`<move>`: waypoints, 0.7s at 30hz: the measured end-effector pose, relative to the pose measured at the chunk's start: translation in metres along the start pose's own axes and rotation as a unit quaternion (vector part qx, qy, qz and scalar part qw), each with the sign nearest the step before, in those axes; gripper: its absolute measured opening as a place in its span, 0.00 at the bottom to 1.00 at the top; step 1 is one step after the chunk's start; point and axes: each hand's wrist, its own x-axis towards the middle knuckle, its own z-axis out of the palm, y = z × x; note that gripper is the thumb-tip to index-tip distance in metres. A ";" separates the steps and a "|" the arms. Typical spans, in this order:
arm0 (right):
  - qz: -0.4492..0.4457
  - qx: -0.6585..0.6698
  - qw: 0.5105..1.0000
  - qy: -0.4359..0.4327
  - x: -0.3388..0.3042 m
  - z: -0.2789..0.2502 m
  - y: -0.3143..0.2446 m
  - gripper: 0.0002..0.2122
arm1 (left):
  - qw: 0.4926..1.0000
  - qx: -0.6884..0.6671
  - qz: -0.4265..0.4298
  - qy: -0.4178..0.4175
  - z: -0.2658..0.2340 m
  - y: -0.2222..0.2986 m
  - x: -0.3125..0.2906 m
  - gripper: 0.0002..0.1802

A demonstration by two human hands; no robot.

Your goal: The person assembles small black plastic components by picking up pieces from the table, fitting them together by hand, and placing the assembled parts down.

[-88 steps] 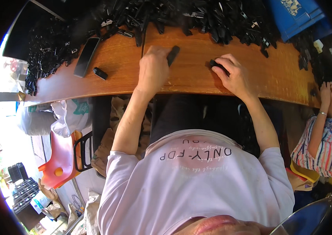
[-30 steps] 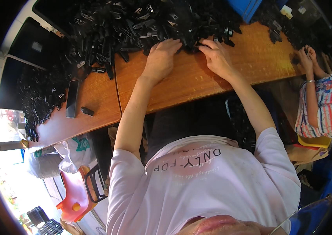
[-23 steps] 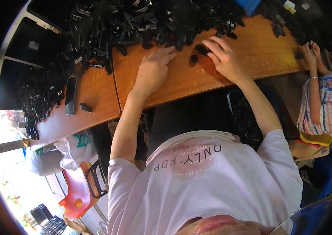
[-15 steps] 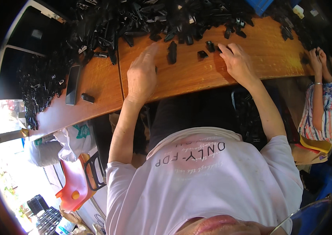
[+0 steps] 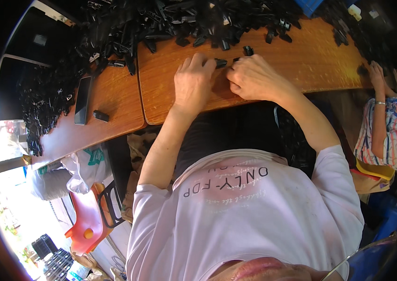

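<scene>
Between the near edge of a wooden table (image 5: pixel 161 70) and a heap of black plastic parts (image 5: pixel 180 23), the left hand's (image 5: pixel 194 83) bent fingers touched a small black part (image 5: pixel 221 63); the right hand's (image 5: pixel 257 78) fingers curled inward, whether pinching anything couldn't be told.

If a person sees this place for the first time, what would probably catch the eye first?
Probably the heap of black parts, spread along the far side of the table. Next, the left hand and right hand, close together near the table's middle, with a black piece by the left fingertips. The pink chair, at lower left, also stands out.
</scene>
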 end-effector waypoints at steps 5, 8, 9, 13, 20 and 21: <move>0.030 0.059 0.998 -0.024 0.001 0.015 0.000 0.13 | 0.994 0.018 0.110 0.002 -0.026 -0.019 -0.023 0.14; 0.050 0.196 0.959 0.198 -0.016 0.026 -0.005 0.28 | 0.992 0.016 0.118 -0.034 -0.039 -0.020 -0.033 0.13; 0.049 0.198 0.959 0.196 -0.019 0.026 -0.009 0.28 | 0.994 -0.011 0.106 -0.023 -0.040 -0.021 -0.035 0.13; 0.117 0.259 0.946 0.158 -0.026 0.029 -0.007 0.21 | 0.994 -0.106 0.019 0.024 -0.036 -0.018 -0.032 0.17; 0.094 0.193 0.960 0.183 -0.020 0.023 -0.015 0.12 | 0.992 -0.119 -0.036 0.012 -0.028 -0.022 -0.032 0.19; 0.092 0.194 0.960 0.182 -0.018 0.023 -0.017 0.12 | 0.989 -0.133 -0.067 -0.004 -0.030 -0.021 -0.033 0.20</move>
